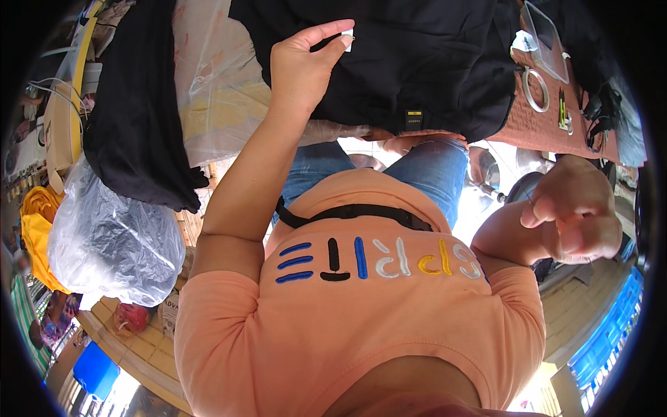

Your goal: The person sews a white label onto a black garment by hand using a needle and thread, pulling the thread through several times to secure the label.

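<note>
Black cloth [431, 62] is spread over the work surface in front of me. My left hand [303, 73] is over its left part, pinching a small white tag [349, 40] between thumb and forefinger. A small black label with a yellow strip [414, 120] lies on the cloth near its front edge. Raised at the right, away from the cloth, my right hand [580, 212] is closed with fingers curled. A thin thread-like line runs close to its fingers, but what they pinch is too small to make out.
Right of the cloth lie a clear plastic case [549, 45], a white ring [536, 91] and a small yellow-green tool [562, 111]. More black fabric [135, 104] hangs at the left, above a clear plastic bag [118, 240]. A blue bin [97, 370] stands lower left.
</note>
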Demonstrator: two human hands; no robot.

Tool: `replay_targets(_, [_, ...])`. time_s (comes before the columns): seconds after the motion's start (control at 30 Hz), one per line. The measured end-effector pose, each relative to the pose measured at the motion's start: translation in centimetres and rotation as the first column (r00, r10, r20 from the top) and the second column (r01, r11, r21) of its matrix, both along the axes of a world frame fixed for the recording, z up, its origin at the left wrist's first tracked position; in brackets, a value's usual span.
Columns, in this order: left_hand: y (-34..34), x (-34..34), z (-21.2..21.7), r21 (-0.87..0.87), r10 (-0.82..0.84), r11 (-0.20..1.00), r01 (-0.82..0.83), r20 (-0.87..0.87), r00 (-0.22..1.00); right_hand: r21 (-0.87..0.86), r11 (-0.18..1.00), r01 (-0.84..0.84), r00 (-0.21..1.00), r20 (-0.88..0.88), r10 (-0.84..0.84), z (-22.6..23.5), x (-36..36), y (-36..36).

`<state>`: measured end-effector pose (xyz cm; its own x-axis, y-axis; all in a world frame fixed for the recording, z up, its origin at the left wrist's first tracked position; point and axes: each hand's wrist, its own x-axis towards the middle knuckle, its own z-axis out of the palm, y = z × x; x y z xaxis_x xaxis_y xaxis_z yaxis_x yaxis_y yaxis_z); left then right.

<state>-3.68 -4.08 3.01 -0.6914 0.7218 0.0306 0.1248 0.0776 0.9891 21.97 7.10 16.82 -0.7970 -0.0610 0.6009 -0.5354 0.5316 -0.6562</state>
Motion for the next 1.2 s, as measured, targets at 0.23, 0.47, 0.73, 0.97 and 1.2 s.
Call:
replay_targets(0.23, [-0.2,0.1,0.7,0.014,-0.065,0.998,0.063,0.164,0.984,-0.055,0.977,0.205,0.979,-0.010,-0.206,-1.8,-2.9,-1.4])
replay_targets(0.47, [-1.7,1.0,2.3,0.160,-0.255,0.965,0.206,0.404,0.879,-0.183,0.835,0.518,0.851,0.207,-0.483,-9.7,-8.3,-1.8])
replay_targets(0.73, [-2.2,0.8,2.6,0.151,-0.301,0.954,0.261,0.436,0.848,-0.251,0.733,0.632,0.770,0.307,-0.559,-10.9,-8.9,-2.7])
replay_targets(0.97, [-2.2,0.8,2.6,0.181,-0.312,0.949,0.257,0.442,0.841,-0.133,0.764,0.631,0.768,0.243,-0.592,-10.6,-9.2,-2.6])
replay_targets(1.2, [-2.2,0.8,2.6,0.201,-0.307,0.949,0.241,0.430,0.849,-0.036,0.749,0.662,0.742,0.171,-0.648,-9.8,-9.1,-2.7])
